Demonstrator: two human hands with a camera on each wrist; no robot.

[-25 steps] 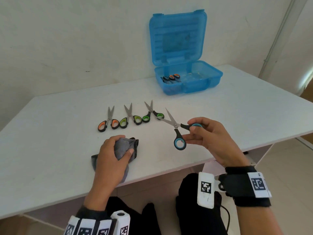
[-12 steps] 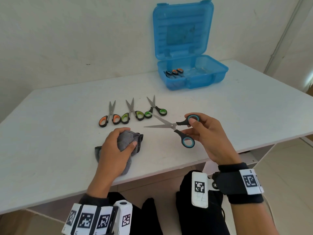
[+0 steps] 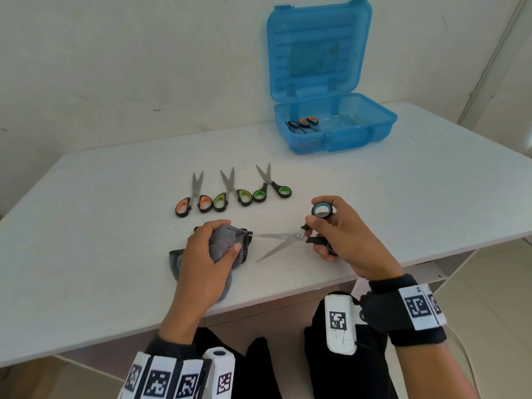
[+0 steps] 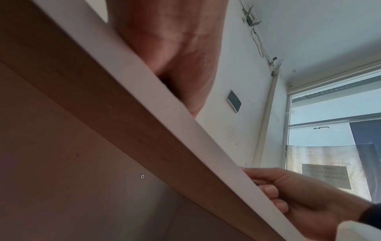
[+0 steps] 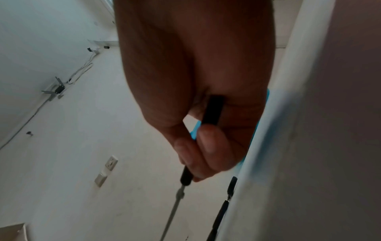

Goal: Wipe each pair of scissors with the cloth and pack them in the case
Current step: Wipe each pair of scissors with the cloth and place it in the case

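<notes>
Near the front edge of the white worktop (image 3: 403, 180), my right hand (image 3: 342, 240) held the blue-handled steel scissors (image 3: 290, 239) with their blades spread apart and pointing left. My thumb and fingers were curled about the two black handles, one blue-lined ring raised above my knuckles, the other tucked under my palm. In the right wrist view that grip showed as fingers (image 5: 208, 143) pinched around a black handle bar, with a thin blade running off below.

My left hand (image 3: 207, 260) lay just left of the blades, its fingers closed over the bunched grey cloth (image 3: 227, 240), which rested on the worktop. The upper blade's tip reached the cloth's edge; the lower blade pointed down toward the worktop, clear of the cloth.

Behind my hands three more pairs lay in a row, blades pointing away from me: orange-handled scissors (image 3: 194, 197), yellow-green-handled scissors (image 3: 231, 194) and bright green-handled scissors (image 3: 270, 185), the neighbouring handles almost touching.

Farther back on the right stood the translucent blue plastic case (image 3: 359, 133), its lid upright against the wall. Packed scissors (image 3: 303, 123) lay in its left part, one pair with orange handle rings, another with dark ones.
</notes>
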